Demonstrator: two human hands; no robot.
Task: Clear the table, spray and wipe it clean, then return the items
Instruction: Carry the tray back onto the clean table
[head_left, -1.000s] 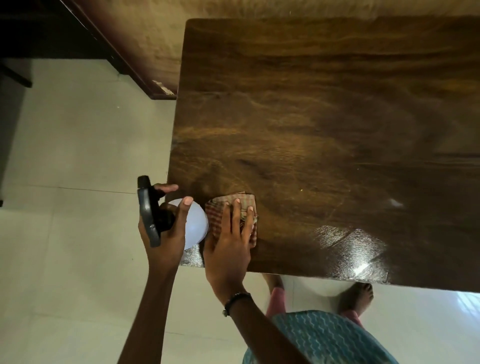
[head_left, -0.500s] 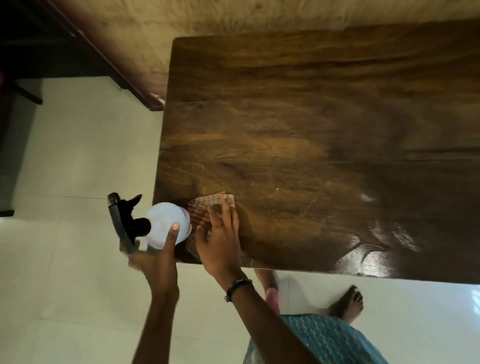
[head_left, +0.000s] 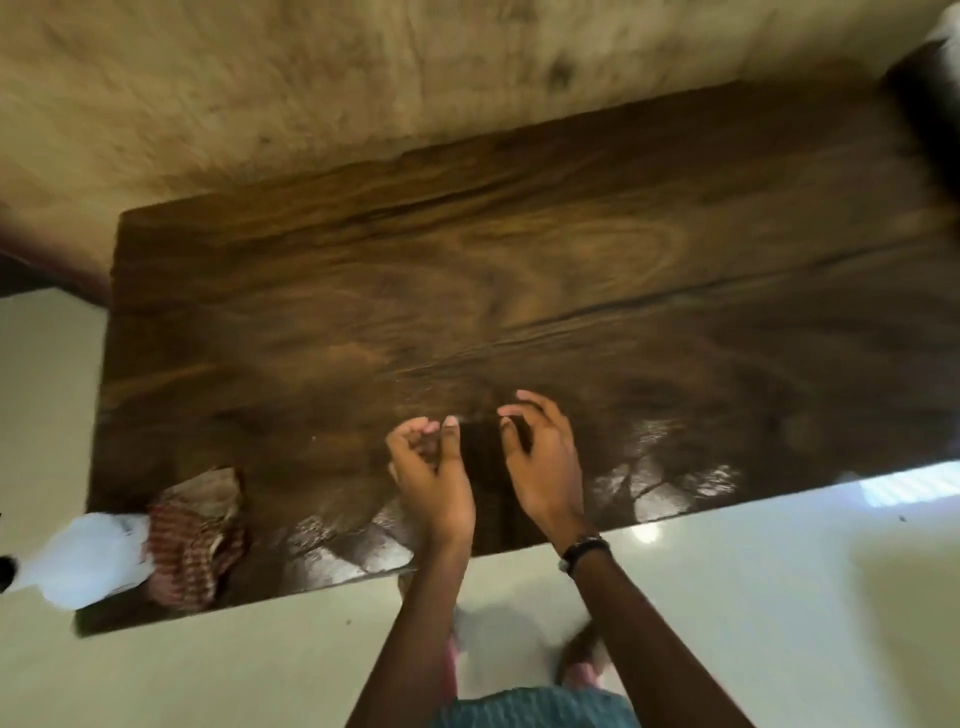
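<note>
The dark wooden table (head_left: 519, 291) fills the middle of the head view, glossy along its near edge. A white spray bottle (head_left: 85, 561) stands at the table's near left corner, its black nozzle cut off by the frame edge. The red-checked cloth (head_left: 197, 535) lies crumpled right beside the bottle. My left hand (head_left: 431, 473) and my right hand (head_left: 545, 457) hover side by side over the near middle of the table, fingers loosely curled, holding nothing. A dark band sits on my right wrist.
A mottled tan wall (head_left: 311, 93) runs behind the table. Pale tiled floor (head_left: 727, 597) lies in front and to the left. A dark blurred object (head_left: 924, 104) stands at the far right corner. My feet and teal garment (head_left: 530, 706) show below the table edge.
I set the spray bottle down at the left corner and let go of the cloth beside it. Both hands moved right to the table's near middle, and the view swung right.
</note>
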